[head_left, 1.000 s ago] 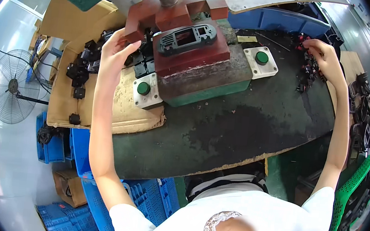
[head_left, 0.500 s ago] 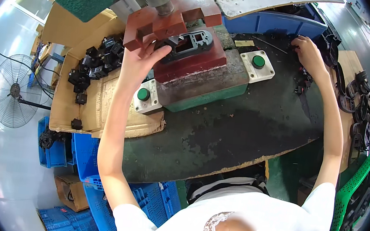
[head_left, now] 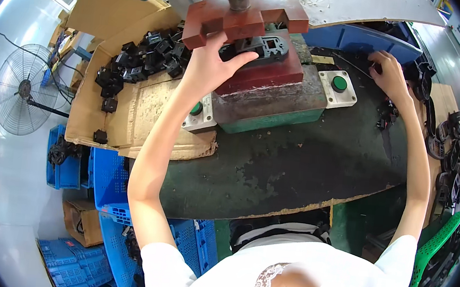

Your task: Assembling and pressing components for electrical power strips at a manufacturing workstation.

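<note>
Bright scene; glare upper left; edges bent, corners black.

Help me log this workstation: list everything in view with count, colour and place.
Worktable: 1, dark, centre
Press head: 1, red, top centre
Block: 1, red, below press head
Shell: 1, grey, on block
Push buttons: 2, green, flanking block
Cardboard box: 1, brown, left
Chunky parts: many, black, in cardboard box
Small parts: several, dark, worktable's right
Frames: several, black, right
Wooden board: 1, tan, under frames
Crates: several, blue, lower left, upper right
Basket: 1, green, right edge
Fan: 1, grey, left
Panel: 1, white, upper right
Left hand: 1, bare, by shell
Right hand: 1, bare, near small parts
</note>
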Action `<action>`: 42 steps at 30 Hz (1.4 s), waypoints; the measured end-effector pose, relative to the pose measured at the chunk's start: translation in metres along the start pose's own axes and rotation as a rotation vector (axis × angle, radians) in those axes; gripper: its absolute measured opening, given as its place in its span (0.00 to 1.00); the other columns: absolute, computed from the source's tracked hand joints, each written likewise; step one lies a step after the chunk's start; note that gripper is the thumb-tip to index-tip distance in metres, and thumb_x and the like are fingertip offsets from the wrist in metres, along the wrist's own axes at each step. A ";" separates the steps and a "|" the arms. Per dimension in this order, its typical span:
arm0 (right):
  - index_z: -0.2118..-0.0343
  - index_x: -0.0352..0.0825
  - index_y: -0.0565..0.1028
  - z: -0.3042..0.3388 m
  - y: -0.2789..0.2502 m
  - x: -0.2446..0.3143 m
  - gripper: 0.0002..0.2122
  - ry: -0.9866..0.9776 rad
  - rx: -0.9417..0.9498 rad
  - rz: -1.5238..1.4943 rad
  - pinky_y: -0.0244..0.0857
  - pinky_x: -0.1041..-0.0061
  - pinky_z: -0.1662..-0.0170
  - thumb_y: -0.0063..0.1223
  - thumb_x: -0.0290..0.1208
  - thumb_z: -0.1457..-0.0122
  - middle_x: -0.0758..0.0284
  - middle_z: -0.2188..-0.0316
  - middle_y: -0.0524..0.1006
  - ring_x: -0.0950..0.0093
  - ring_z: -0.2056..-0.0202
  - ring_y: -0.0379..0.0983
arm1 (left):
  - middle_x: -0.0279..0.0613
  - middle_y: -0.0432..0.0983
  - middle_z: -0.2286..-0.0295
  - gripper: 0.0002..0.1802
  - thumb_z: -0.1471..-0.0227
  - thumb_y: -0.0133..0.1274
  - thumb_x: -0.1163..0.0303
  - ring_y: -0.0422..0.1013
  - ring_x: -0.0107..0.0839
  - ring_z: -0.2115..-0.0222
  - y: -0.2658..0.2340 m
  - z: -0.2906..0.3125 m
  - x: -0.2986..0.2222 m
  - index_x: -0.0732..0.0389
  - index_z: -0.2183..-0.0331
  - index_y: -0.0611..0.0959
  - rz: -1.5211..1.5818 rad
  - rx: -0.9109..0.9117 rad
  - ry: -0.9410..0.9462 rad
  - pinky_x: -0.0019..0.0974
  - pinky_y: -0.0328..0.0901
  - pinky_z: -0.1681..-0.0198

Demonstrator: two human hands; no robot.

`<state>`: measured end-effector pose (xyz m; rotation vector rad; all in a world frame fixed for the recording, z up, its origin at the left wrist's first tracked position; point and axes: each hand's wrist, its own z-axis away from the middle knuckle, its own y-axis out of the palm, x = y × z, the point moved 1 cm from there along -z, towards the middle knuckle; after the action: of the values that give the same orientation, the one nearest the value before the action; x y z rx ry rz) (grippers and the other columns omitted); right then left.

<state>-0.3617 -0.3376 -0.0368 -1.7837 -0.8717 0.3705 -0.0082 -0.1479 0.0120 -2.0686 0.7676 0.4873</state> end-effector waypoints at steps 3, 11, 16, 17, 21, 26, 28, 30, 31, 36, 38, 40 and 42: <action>0.65 0.29 0.71 -0.015 -0.013 0.030 0.11 -0.004 -0.033 -0.324 0.65 0.76 0.54 0.53 0.18 0.54 0.63 0.67 0.72 0.71 0.64 0.73 | 0.42 0.75 0.69 0.22 0.58 0.63 0.60 0.71 0.34 0.69 -0.003 0.001 -0.002 0.59 0.60 0.79 -0.115 -0.015 0.114 0.33 0.65 0.63; 0.60 0.31 0.73 -0.058 -0.029 0.118 0.10 -0.279 0.169 -0.995 0.61 0.84 0.55 0.51 0.19 0.46 0.75 0.69 0.69 0.86 0.65 0.66 | 0.39 0.72 0.72 0.14 0.52 0.58 0.66 0.66 0.30 0.71 -0.003 0.004 0.006 0.57 0.61 0.81 0.048 0.127 0.073 0.31 0.62 0.64; 0.60 0.27 0.73 -0.070 -0.011 0.155 0.11 -0.363 0.119 -0.958 0.66 0.80 0.55 0.55 0.21 0.47 0.67 0.68 0.77 0.81 0.64 0.73 | 0.39 0.75 0.67 0.12 0.53 0.58 0.71 0.68 0.31 0.70 -0.008 0.003 -0.006 0.62 0.63 0.81 0.038 0.096 0.157 0.33 0.63 0.65; 0.61 0.27 0.73 -0.071 -0.009 0.160 0.11 -0.398 0.099 -0.953 0.67 0.79 0.55 0.56 0.22 0.47 0.67 0.67 0.78 0.80 0.64 0.73 | 0.39 0.76 0.68 0.11 0.53 0.58 0.72 0.69 0.32 0.70 -0.012 0.007 -0.013 0.62 0.63 0.81 -0.039 0.022 0.135 0.32 0.64 0.65; 0.64 0.28 0.74 -0.078 -0.007 0.172 0.08 -0.488 0.047 -0.818 0.68 0.77 0.57 0.56 0.21 0.48 0.63 0.69 0.79 0.75 0.65 0.76 | 0.42 0.77 0.71 0.09 0.54 0.56 0.78 0.72 0.30 0.74 -0.033 0.015 -0.005 0.64 0.65 0.81 -0.074 -0.185 0.261 0.29 0.66 0.69; 0.66 0.29 0.73 -0.077 -0.002 0.170 0.06 -0.479 0.050 -0.821 0.67 0.78 0.59 0.56 0.21 0.48 0.67 0.68 0.75 0.77 0.66 0.71 | 0.43 0.75 0.71 0.06 0.58 0.57 0.80 0.73 0.35 0.72 -0.056 0.062 -0.008 0.66 0.72 0.79 -0.224 -0.018 0.035 0.32 0.66 0.65; 0.67 0.29 0.74 -0.080 -0.002 0.172 0.06 -0.499 0.049 -0.784 0.67 0.78 0.59 0.55 0.21 0.48 0.67 0.68 0.75 0.77 0.66 0.71 | 0.43 0.75 0.70 0.06 0.58 0.57 0.79 0.73 0.36 0.70 -0.064 0.083 -0.003 0.66 0.72 0.79 -0.267 0.054 0.036 0.33 0.66 0.64; 0.67 0.29 0.74 -0.080 -0.004 0.174 0.06 -0.518 0.046 -0.741 0.67 0.78 0.60 0.55 0.22 0.47 0.68 0.68 0.75 0.77 0.66 0.71 | 0.45 0.74 0.68 0.07 0.59 0.58 0.78 0.71 0.40 0.65 -0.068 0.096 -0.004 0.67 0.72 0.78 -0.276 0.160 -0.021 0.35 0.65 0.61; 0.67 0.29 0.74 -0.079 -0.004 0.175 0.05 -0.491 0.054 -0.726 0.68 0.78 0.60 0.55 0.22 0.48 0.68 0.68 0.75 0.78 0.66 0.71 | 0.45 0.74 0.68 0.07 0.59 0.58 0.78 0.71 0.40 0.65 -0.067 0.099 -0.004 0.67 0.72 0.78 -0.275 0.159 -0.021 0.35 0.65 0.61; 0.66 0.31 0.76 -0.079 -0.005 0.173 0.08 -0.401 0.094 -0.799 0.68 0.77 0.60 0.58 0.23 0.51 0.67 0.72 0.79 0.76 0.67 0.76 | 0.44 0.74 0.70 0.05 0.59 0.57 0.80 0.71 0.41 0.66 -0.061 0.103 -0.006 0.67 0.74 0.77 -0.312 0.127 0.024 0.36 0.65 0.63; 0.63 0.34 0.76 -0.078 -0.003 0.169 0.10 -0.367 0.118 -0.894 0.68 0.78 0.61 0.59 0.23 0.51 0.68 0.71 0.79 0.78 0.68 0.75 | 0.43 0.74 0.70 0.07 0.59 0.56 0.80 0.70 0.41 0.66 -0.058 0.103 -0.008 0.65 0.72 0.77 -0.324 0.149 0.000 0.38 0.64 0.59; 0.62 0.32 0.75 -0.069 -0.010 0.170 0.10 -0.307 0.081 -0.922 0.68 0.78 0.60 0.58 0.23 0.50 0.70 0.68 0.78 0.79 0.68 0.73 | 0.43 0.74 0.70 0.08 0.58 0.55 0.79 0.70 0.41 0.65 -0.057 0.107 -0.012 0.64 0.71 0.77 -0.332 0.176 -0.032 0.40 0.63 0.54; 0.64 0.30 0.73 -0.064 -0.020 0.154 0.09 -0.316 -0.004 -0.787 0.67 0.78 0.59 0.56 0.22 0.48 0.70 0.66 0.76 0.79 0.69 0.70 | 0.42 0.74 0.69 0.12 0.57 0.55 0.76 0.69 0.40 0.61 -0.057 0.108 -0.022 0.61 0.66 0.75 -0.562 0.189 0.095 0.50 0.52 0.43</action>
<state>-0.2240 -0.2684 0.0308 -1.2626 -1.7040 0.1278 0.0079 -0.0254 -0.0023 -2.0224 0.2451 0.0021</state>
